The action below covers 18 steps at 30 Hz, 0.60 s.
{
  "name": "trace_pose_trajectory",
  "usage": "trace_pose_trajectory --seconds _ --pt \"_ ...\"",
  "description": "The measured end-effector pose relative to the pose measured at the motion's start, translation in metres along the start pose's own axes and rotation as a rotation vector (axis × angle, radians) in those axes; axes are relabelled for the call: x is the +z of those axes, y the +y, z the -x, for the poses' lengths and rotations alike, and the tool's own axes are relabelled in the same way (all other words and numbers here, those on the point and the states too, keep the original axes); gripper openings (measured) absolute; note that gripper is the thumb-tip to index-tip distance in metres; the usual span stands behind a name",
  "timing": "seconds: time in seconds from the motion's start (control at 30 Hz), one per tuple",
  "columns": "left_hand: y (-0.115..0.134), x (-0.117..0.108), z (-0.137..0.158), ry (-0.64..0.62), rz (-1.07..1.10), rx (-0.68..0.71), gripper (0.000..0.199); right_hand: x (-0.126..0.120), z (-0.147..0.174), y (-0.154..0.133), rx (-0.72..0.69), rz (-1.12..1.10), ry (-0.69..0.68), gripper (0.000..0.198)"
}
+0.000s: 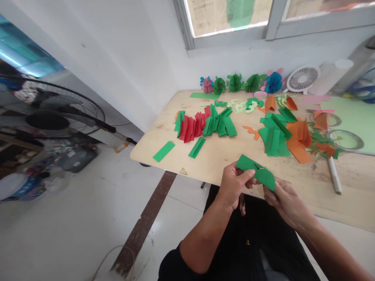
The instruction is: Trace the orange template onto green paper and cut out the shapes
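A folded piece of green paper (265,177) is held up over the table's front edge, one end straight and the other cut round. My left hand (234,179) pinches its straight end, thumb on top. At the rounded end my right hand (283,195) is closed, its fingers partly hidden behind the paper. A thin dark sliver crosses the paper's middle; whether it is a slit or a blade I cannot tell. Beyond my left hand lie a folded green strip (197,147) and a flat green strip (164,151).
On the table (140,150) lie folded red papers (191,127), folded green papers (221,121), an orange paper pile (300,138) and tape rolls (348,139). A white knife-like tool (334,175) is at right. Paper figures (235,82) and a small fan (304,79) stand behind.
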<state>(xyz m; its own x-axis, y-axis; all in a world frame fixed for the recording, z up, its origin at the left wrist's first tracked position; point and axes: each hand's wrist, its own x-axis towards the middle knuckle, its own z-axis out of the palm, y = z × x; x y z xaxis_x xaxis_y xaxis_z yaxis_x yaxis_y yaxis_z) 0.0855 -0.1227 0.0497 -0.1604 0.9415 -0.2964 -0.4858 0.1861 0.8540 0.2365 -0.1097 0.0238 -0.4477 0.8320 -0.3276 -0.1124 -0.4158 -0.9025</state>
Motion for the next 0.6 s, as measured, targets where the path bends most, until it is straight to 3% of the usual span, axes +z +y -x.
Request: trace_pose_trajectory --seconds 0.6 --pt "-0.0066 0.0063 -0.0022 0.189 0.034 0.055 0.016 0.0003 -0.003 0.0056 -0.043 0.115 0.053 0.047"
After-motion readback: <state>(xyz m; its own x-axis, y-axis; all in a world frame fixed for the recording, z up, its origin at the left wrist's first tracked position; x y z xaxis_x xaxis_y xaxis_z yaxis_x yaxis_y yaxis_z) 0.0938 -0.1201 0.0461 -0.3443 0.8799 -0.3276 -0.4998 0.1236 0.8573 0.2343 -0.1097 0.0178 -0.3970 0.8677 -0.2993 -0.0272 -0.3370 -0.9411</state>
